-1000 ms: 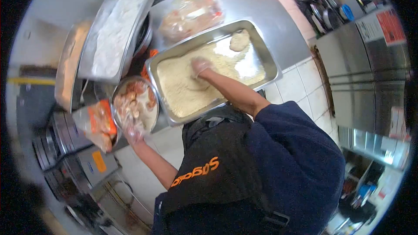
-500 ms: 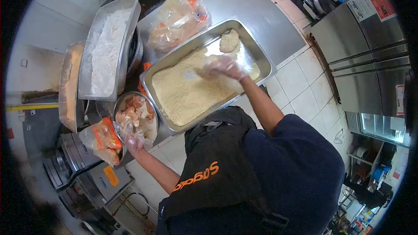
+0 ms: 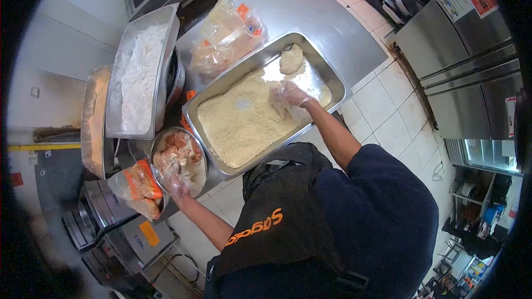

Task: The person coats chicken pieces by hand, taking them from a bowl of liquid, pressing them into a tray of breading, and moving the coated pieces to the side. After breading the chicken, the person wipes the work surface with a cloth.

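My right hand (image 3: 291,97), in a clear plastic glove, is down in the deep steel pan (image 3: 338,80), its fingers curled into the pale breadcrumbs (image 3: 238,119). A crumb-coated cutlet (image 3: 291,59) lies at the pan's far right end, beyond that hand. Over at the left, a round metal bowl (image 3: 203,174) holds pink raw chicken (image 3: 180,147) in a whitish coating or liquid. My left hand (image 3: 177,182), also gloved, reaches over the bowl's near rim, fingertips among the meat and mostly hidden.
A tub of white flour (image 3: 141,72) stands left of the pan, beside another tub of orange-tan powder (image 3: 97,116). Plastic bags lie behind the pan (image 3: 227,39) and against the bowl (image 3: 138,185). The steel table (image 3: 327,16) ends at the right above a tiled floor.
My right hand has shifted slightly right and toward me over the crumbs, its fingers now lower in them. My left hand stays at the bowl. The whole view has tilted slightly.
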Demonstrator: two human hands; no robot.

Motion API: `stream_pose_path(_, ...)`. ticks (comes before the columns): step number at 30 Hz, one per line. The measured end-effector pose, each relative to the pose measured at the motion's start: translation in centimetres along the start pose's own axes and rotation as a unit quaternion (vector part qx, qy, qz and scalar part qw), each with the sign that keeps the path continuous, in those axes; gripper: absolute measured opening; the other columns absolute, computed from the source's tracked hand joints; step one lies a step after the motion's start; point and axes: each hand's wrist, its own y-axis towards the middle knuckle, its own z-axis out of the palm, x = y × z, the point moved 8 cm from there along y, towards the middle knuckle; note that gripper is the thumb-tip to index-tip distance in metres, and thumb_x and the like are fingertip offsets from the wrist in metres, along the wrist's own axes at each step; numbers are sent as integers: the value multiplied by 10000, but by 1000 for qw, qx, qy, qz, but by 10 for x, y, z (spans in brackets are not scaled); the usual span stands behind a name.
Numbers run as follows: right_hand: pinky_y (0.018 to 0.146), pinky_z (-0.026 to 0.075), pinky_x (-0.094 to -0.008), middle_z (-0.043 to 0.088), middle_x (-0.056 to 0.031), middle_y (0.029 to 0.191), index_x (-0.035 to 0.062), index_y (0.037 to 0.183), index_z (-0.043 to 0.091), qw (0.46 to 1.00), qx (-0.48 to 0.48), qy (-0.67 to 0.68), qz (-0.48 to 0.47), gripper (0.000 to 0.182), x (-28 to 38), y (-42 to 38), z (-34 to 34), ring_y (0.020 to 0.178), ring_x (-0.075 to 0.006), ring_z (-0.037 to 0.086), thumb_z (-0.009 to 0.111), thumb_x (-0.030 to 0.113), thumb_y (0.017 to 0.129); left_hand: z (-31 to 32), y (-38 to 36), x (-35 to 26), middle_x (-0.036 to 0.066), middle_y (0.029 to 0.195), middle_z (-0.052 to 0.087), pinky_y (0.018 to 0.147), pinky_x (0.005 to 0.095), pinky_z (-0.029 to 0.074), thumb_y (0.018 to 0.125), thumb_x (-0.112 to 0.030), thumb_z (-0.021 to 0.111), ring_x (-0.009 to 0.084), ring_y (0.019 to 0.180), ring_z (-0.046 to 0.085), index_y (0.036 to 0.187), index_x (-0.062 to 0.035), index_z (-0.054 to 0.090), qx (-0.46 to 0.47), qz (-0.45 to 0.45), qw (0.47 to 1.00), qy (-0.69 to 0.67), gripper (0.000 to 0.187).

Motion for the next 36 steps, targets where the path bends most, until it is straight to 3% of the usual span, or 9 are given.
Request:
stream_pose_path(4,801,475,-304,626,-93,1010,75,1087,593,895,-3,422,-147,307,-23,8,-24,874,-193,591,567,136,788,-11,1,-4,165,1184,471,834,373,459,747,-36,545,272,1007,519,1243,14,395,0,1,1000,14,520)
stream_pose_path(8,740,484,-308,639,-154,935,31,1054,602,992,-32,-113,55,342,-53,-1,-78,849,-221,609,597,234,780,-43,15,11,150,1141,503,847,356,443,754,-55,562,252,966,533,1202,26,432,-44,-37,998,-16,474)
stream_pose_path(11,693,463,-340,631,-195,809,-28,944,619,975,-37,-88,198,562,-104,-22,-74,728,-238,584,611,494,737,-40,16,-2,138,1107,527,844,347,441,758,-59,568,243,954,541,1167,23,461,-37,-3,999,7,431)
stream_pose_path(21,741,458,-378,607,-224,966,-48,978,587,967,229,-105,-44,589,63,7,135,870,-304,595,588,491,741,3,5,-88,98,1007,606,828,314,436,766,-62,584,208,919,568,1045,14,562,56,215,951,217,290)
stream_pose_path(23,748,459,-387,586,-220,1031,-21,1034,571,955,89,-147,-243,509,111,28,149,921,-307,590,560,415,773,10,-5,-106,96,1007,614,816,313,434,754,-50,588,194,928,570,1013,4,585,45,220,930,292,265)
stream_pose_path(27,871,418,-415,534,-203,1143,21,1093,553,910,114,-211,-338,485,180,-2,146,1055,-307,525,514,405,799,12,3,-123,91,939,635,773,311,446,745,-45,594,178,882,585,944,-13,618,34,208,878,429,203)
stream_pose_path(29,1017,258,-471,497,-174,1201,68,1113,551,843,-30,-217,-491,487,195,-30,155,1179,-312,412,468,449,821,37,-17,-146,83,900,642,749,305,452,736,-41,598,172,845,591,929,-13,622,55,190,891,409,197)
stream_pose_path(32,1068,45,-519,422,-162,1291,166,1152,540,827,85,-215,-513,473,157,-14,192,1287,-308,264,441,484,817,49,-18,-157,68,843,652,710,293,461,715,-35,604,160,781,598,906,-14,629,87,209,881,415,194)
stream_pose_path(36,1060,73,-520,463,-147,1247,156,1113,547,866,53,-341,-363,461,124,9,161,1262,-291,306,414,494,828,100,-42,-172,68,836,654,689,287,465,696,-32,609,149,759,596,892,-10,629,178,230,833,470,199)
